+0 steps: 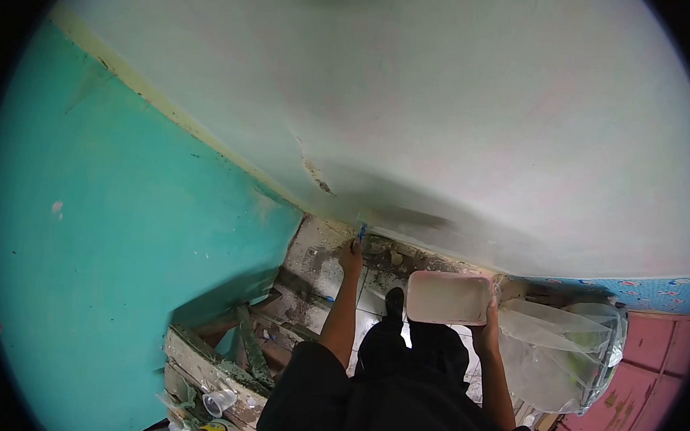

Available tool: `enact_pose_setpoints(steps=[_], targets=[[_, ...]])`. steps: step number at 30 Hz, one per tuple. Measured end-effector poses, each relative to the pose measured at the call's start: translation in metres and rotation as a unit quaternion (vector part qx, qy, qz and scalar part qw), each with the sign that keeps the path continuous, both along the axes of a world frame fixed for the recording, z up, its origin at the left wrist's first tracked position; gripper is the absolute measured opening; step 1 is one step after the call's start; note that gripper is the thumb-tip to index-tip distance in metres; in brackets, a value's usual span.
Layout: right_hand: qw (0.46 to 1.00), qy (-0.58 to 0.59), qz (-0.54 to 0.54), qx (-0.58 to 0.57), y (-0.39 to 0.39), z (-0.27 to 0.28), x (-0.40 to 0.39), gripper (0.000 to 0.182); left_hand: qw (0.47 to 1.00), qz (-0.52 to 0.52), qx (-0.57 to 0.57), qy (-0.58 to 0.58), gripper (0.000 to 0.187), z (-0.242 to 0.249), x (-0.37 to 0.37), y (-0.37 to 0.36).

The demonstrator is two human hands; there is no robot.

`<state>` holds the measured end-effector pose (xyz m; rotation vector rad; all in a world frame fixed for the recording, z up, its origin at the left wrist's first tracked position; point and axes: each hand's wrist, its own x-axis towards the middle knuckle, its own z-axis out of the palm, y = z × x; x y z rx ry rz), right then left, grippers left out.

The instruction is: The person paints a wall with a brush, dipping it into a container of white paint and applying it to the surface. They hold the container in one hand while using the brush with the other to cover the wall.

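Note:
Down at the foot of the white wall [460,104], my left hand [351,256] is closed around a slim blue-handled paintbrush [361,232]. Its tip is at the wall's lower edge, close to the corner; the bristles are too small to make out clearly. My right hand [485,337] grips the right side of a rectangular tub [450,300] with a pinkish rim and whitish inside. The tub is held out in front of my legs, its opening facing up. A chipped, cracked patch [316,175] marks the white wall above my left hand.
A teal wall [127,204] meets the white one at the left. Broken boards and debris [228,365] with a clear plastic cup [219,400] lie lower left. Clear plastic sheeting [556,351] covers something at right, beside pink panels [640,387]. White tiles [368,291] show underfoot.

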<state>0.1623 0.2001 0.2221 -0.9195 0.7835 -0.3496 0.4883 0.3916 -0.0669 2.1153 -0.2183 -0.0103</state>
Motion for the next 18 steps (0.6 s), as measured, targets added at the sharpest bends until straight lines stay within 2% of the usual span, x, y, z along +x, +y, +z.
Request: enact_pose_setpoints(steps=[3,5,9,12,15,18], targets=[[1.000,0.001,-0.001,-0.007,-0.001,0.001,-0.004,0.073,0.993,0.034,0.097,0.057,0.036,-0.017,-0.007,-0.001],[1.000,0.001,-0.001,-0.011,0.000,0.001,-0.004,0.072,0.991,0.021,0.115,0.059,0.038,0.008,-0.001,-0.009],[1.000,-0.013,0.000,-0.006,-0.001,-0.005,-0.006,0.071,0.989,0.014,0.121,0.088,0.035,0.113,0.014,-0.032],[1.000,-0.003,-0.007,0.000,0.000,-0.002,-0.001,0.071,0.999,0.026,0.019,-0.012,0.038,0.192,0.009,-0.031],[1.000,-0.005,-0.002,0.011,0.000,-0.003,0.003,0.071,0.998,-0.006,-0.067,0.010,0.039,0.282,0.002,-0.015],[1.000,-0.009,0.008,0.012,0.000,-0.003,0.008,0.071,0.981,0.015,-0.190,0.021,0.035,0.349,-0.009,-0.005]])
